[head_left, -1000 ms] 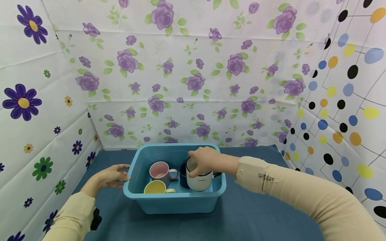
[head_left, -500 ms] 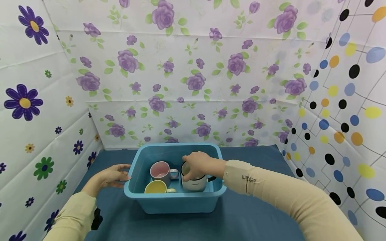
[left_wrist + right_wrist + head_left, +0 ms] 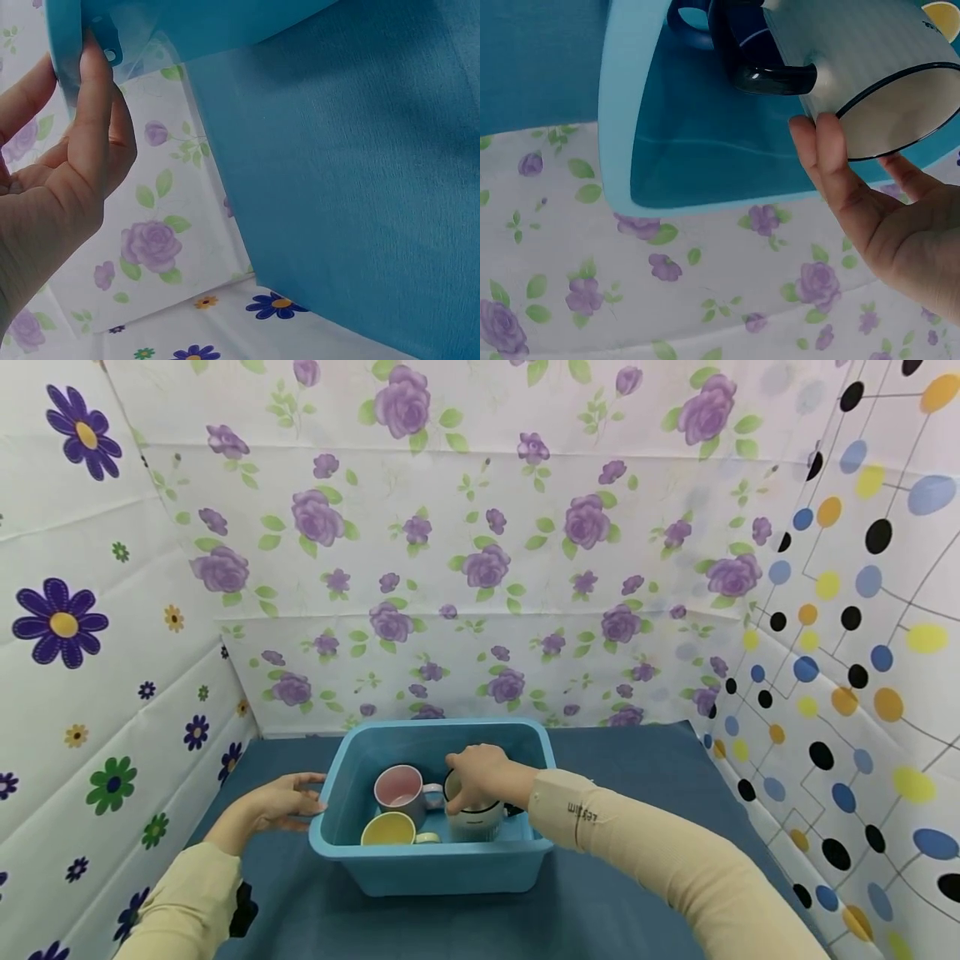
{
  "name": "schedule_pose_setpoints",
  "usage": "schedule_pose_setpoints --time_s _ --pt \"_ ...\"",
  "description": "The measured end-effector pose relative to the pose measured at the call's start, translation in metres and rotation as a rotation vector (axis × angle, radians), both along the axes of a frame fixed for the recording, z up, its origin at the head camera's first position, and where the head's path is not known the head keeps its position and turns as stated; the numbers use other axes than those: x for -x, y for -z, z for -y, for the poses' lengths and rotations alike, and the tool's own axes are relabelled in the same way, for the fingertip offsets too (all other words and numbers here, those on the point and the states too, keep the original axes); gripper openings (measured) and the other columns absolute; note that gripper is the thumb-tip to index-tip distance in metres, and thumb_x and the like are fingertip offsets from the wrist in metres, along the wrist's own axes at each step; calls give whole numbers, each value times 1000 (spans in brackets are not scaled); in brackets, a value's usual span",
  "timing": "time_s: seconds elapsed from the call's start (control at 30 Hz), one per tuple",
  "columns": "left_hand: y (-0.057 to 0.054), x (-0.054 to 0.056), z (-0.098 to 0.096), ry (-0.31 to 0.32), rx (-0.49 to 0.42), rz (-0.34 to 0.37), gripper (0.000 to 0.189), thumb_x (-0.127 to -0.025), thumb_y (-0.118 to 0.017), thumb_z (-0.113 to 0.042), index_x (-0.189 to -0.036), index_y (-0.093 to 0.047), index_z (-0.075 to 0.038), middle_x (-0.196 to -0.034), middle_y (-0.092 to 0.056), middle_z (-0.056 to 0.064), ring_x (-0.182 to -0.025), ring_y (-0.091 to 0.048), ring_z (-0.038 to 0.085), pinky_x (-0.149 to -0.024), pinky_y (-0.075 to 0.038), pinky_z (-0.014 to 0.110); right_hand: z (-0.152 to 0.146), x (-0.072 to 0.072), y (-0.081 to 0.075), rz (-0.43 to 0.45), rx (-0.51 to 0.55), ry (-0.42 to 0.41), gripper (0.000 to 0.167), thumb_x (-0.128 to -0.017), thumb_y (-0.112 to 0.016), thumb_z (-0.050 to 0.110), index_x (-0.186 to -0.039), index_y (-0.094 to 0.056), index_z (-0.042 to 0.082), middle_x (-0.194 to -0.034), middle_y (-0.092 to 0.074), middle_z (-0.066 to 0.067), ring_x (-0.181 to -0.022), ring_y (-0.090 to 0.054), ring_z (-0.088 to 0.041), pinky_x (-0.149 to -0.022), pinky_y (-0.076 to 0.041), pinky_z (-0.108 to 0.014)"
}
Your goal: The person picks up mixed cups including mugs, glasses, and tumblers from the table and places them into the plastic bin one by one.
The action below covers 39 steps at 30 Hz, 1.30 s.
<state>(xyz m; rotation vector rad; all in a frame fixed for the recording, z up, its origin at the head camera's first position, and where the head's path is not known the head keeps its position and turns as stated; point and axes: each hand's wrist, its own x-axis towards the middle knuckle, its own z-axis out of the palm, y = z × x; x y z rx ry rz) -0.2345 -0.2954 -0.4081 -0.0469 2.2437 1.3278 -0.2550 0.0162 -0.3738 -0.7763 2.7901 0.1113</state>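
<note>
A white mug [image 3: 477, 827] with a dark rim is inside the blue plastic basin [image 3: 435, 851], in its right half. My right hand [image 3: 486, 777] grips this mug by its rim from above; the right wrist view shows the thumb and fingers on either side of the rim and the black handle free. My left hand [image 3: 273, 803] pinches the basin's left rim between thumb and fingers, as the left wrist view shows. Left of the white mug stand a pink mug [image 3: 399, 788] and a yellow mug [image 3: 388, 829]. A dark blue mug [image 3: 759, 49] appears behind the white one.
The basin rests on a dark blue cloth [image 3: 600, 893] covering the table. White patterned sheets [image 3: 450, 543] hang behind and along both sides. Inside the basin, bare floor shows right of the white mug.
My right hand has moved left and slightly down with the white mug, which now sits lower in the basin, closer to the pink mug. The left hand keeps its place on the rim.
</note>
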Motion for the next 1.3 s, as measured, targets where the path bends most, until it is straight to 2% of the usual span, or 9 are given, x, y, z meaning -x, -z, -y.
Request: schedule_pose_setpoints --time_s 0.27,0.73,0.97,1.3 --pt "1 2 -2 -11 -4 18 72 -91 -59 -8 -144 -14 11 -125 -51 29 -93 -62 17 -86 -53 47 3 5 7 5 -14 53 76 -80 -65 58 -142 -42 23 -134 -55 -4 -122 -52 -22 -96 -48 -36" --pt "-2 2 -2 -20 4 24 72 -91 -59 -7 -144 -14 11 -127 -48 31 -95 -62 19 -87 -53 47 5 2 11 65 1 53 76 -79 -66 57 -143 -42 22 -136 -54 -3 -123 -52 -23 -97 -48 -37" --pt "0 1 -1 -23 -5 30 73 -91 -60 -8 -144 -14 11 -129 -47 32 -98 -62 22 -87 -52 48 6 3 19 94 13 50 77 -78 -67 58 -142 -43 23 -135 -55 -3 -119 -54 -23 -94 -49 -36" --pt "0 0 -1 -28 -11 32 72 -91 -59 -7 -144 -14 10 -129 -47 32 -98 -63 22 -87 -52 48 11 7 32 127 10 37 75 -78 -67 58 -141 -44 26 -136 -54 -1 -123 -51 -23 -99 -46 -38"
